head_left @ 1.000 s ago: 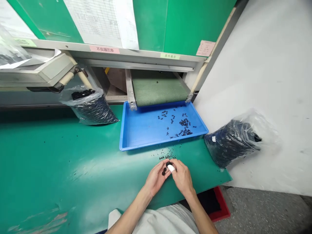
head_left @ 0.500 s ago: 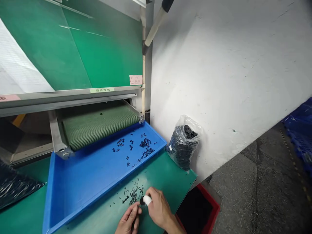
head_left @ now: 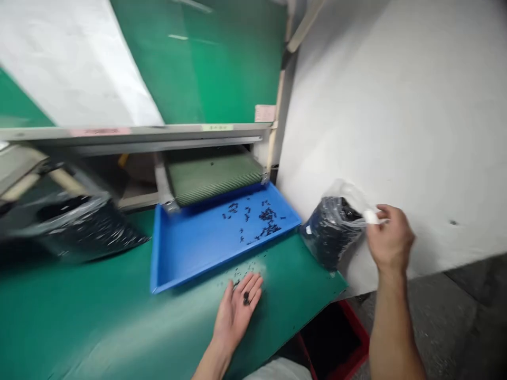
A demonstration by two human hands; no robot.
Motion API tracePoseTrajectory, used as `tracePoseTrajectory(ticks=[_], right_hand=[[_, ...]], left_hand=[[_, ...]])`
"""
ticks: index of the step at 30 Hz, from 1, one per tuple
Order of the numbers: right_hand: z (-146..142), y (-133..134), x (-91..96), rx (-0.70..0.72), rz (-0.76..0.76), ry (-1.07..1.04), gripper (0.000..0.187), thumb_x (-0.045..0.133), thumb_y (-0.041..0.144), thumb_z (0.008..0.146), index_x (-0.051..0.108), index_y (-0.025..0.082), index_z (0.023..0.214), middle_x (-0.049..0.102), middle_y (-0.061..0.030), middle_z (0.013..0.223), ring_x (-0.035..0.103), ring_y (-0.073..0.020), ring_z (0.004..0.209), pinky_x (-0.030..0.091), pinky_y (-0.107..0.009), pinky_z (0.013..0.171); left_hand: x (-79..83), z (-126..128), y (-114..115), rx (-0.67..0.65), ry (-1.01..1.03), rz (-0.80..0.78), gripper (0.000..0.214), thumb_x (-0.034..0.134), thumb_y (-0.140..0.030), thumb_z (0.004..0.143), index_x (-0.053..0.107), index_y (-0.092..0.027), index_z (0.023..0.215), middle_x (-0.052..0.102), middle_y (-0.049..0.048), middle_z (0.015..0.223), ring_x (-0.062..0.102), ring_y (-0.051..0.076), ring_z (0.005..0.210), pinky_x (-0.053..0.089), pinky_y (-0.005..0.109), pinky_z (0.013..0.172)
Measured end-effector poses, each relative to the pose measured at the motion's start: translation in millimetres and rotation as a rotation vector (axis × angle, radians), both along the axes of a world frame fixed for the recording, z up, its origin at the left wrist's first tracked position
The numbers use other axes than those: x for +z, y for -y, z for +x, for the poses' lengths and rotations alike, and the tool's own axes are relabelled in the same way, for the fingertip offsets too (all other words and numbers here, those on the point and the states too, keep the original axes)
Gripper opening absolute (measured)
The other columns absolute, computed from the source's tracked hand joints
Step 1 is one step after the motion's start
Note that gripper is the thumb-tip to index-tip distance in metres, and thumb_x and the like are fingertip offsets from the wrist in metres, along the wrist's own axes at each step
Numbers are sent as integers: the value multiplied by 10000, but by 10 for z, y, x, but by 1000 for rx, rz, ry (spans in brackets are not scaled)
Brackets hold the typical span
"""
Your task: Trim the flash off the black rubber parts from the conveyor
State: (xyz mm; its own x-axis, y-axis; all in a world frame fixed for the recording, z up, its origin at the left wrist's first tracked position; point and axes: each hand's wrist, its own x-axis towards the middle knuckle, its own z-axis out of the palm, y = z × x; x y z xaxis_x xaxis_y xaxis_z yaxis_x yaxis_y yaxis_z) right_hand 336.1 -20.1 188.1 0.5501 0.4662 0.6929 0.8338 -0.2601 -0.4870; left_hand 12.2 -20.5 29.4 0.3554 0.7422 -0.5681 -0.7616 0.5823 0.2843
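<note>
- right hand [head_left: 390, 240] pinching the rim of the plastic bag [head_left: 330, 237], just right of the blue tray [head_left: 190, 253]; grip it steady
- left hand [head_left: 236, 309] spread palm-up on the surface [head_left: 99, 316], black parts [head_left: 246, 298] resting in it; keep level

- A factory workstation, by every sign, at the outfeed of a production machine.
- A ribbed grey-green conveyor belt [head_left: 214, 177] emerges under a tall green machine panel [head_left: 222, 63] and ends over a shallow blue plastic tray [head_left: 186, 258].
- Scattered in the tray lie small black moulded parts [head_left: 267, 221], with more loose on the green bench mat [head_left: 99, 316].
- A clear plastic bag stuffed with black pieces [head_left: 328, 237] stands at the bench's right end, and a second such bag [head_left: 87, 232] lies at the left.
- A white printed sheet [head_left: 79, 68] and small paper labels [head_left: 264, 113] are stuck to the panel. They are probably charts or notices, but too blurred to read.
- A red plastic crate [head_left: 361, 332] sits below the bench on a bare grey concrete floor [head_left: 475, 301].
</note>
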Motion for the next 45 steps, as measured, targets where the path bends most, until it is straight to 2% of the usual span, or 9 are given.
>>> tracePoseTrajectory(ticks=[2,5,10,17,29,35,39,42,45], right_hand=[[-206,12,-202,82,-51,-175,344,569,356,770,648,180,1055,691,-88,882,621,-202,707,486,-334,673],[-732,99,-649,487,-371,-382,266,582,351,745,674,209,951,706,-62,844,634,-193,686,489,-291,594],[-1662,281,-1237,949,-690,-423,279,461,189,818,657,240,1010,678,-38,867,605,-162,690,493,-282,637],[-1967,276,-1322,1027,-756,-216,501,364,40,790,640,292,1124,621,-46,1004,623,-167,842,491,-271,704],[-1919,186,-1399,984,-723,-430,206,430,175,849,631,220,841,610,-10,794,544,-145,686,411,-266,628],[-1924,249,-1477,914,-756,-558,282,469,212,811,551,200,1081,626,-10,850,513,-126,600,445,-263,582],[-1862,299,-1438,1054,-707,-549,427,364,199,857,480,222,1267,619,-69,1130,598,-169,984,493,-326,867],[-1820,327,-1425,1165,-744,-580,442,319,156,838,556,220,1206,646,-53,995,620,-167,901,517,-306,797],[-1811,356,-1443,1062,-762,-527,409,320,181,869,584,194,1181,645,-32,812,605,-160,714,515,-300,709]], left_hand=[[50,10,-31,10,68,27,579,358,-415,967,318,-109,1457,496,204,1395,491,283,1278,460,398,1022],[77,-4,-71,24,166,43,568,360,-447,961,394,-91,1403,465,199,1423,459,289,1306,420,424,1051],[51,4,-33,9,221,74,524,388,-479,944,508,-102,1287,501,188,1391,455,281,1309,398,432,1056],[-17,-25,-10,-62,190,56,504,414,-483,934,584,-71,1170,552,201,1323,543,278,1195,424,387,982],[-136,-136,131,-153,-257,265,332,754,-392,724,666,-135,913,556,8,709,488,82,660,319,185,535],[-121,-185,134,-197,-300,311,327,759,-384,720,602,-146,880,526,-19,657,447,61,583,266,182,489],[-109,-195,132,-178,-222,320,331,742,-405,736,553,-151,835,591,14,762,425,43,540,227,185,456],[-122,-205,141,-171,-205,302,378,759,-384,726,595,-135,958,586,17,750,448,47,558,248,179,466],[-149,-214,146,-147,-219,281,376,758,-378,730,626,-112,961,581,25,752,463,48,579,278,177,482]])
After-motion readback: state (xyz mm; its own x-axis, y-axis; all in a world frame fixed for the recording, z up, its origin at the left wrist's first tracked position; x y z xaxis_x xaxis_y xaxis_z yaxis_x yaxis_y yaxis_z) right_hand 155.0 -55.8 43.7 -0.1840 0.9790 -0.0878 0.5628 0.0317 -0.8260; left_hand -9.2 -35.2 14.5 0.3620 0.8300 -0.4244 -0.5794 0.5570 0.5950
